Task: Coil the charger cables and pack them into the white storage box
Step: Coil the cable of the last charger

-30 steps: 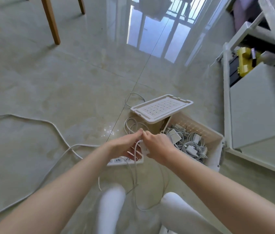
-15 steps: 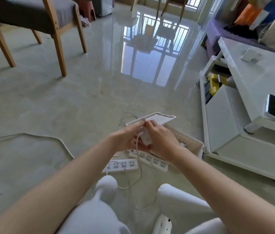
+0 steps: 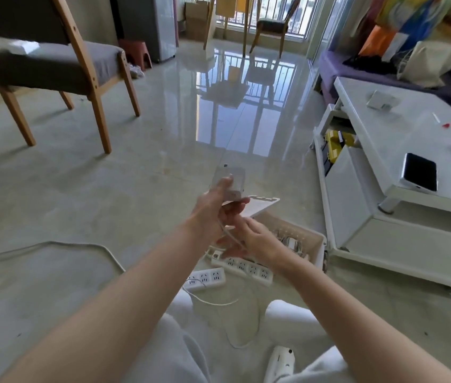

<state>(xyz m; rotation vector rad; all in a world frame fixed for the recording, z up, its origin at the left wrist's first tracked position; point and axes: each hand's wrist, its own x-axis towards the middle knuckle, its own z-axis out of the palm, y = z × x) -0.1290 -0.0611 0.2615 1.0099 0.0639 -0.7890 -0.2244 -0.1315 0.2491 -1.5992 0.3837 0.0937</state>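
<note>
Raised higher now, the charger brick [image 3: 232,178] sits gripped in the fingers of the left hand [image 3: 213,208], its cable [image 3: 228,233] trailing uncoiled across the right hand [image 3: 260,240]'s loose, open fingers, with the white storage box [image 3: 319,250] waiting just beyond them.

The white charger brick [image 3: 231,183] stands upright in the grip of the left hand [image 3: 213,211], raised above the floor and blurred. Its thin white cable [image 3: 228,232] drops from the base, crosses the right hand [image 3: 260,240] and trails in a loose loop on the floor between the knees. The white storage box [image 3: 317,241] sits open on the floor, holding a bundle of white chargers [image 3: 290,241]. Its lid [image 3: 263,205] leans tilted at the far rim.
</note>
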